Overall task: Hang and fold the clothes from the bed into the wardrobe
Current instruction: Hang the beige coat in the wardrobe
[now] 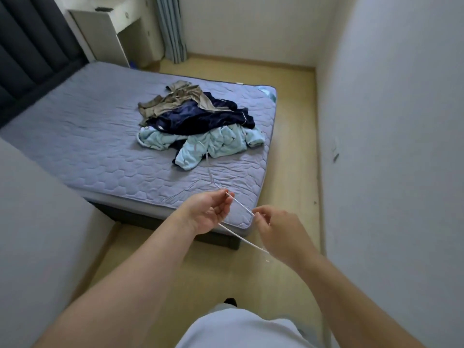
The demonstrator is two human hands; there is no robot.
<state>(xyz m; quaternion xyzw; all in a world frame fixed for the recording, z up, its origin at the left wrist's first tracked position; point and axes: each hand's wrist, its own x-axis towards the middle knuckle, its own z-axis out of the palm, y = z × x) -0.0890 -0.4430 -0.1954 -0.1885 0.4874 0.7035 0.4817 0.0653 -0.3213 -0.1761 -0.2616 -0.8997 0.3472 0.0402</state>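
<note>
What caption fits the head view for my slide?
At the bed, the left hand and right hand hold a white hanger; the clothes pile lies ahead.

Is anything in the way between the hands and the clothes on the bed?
No. Only bare bed lies between the clothes pile and the left hand and right hand, which both hold a white hanger.

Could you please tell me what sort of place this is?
Most likely a small home bedroom: a bed with a quilted cover and a dark padded headboard, a pile of clothes lying on it, and a curtain hanging in the far corner.
</note>
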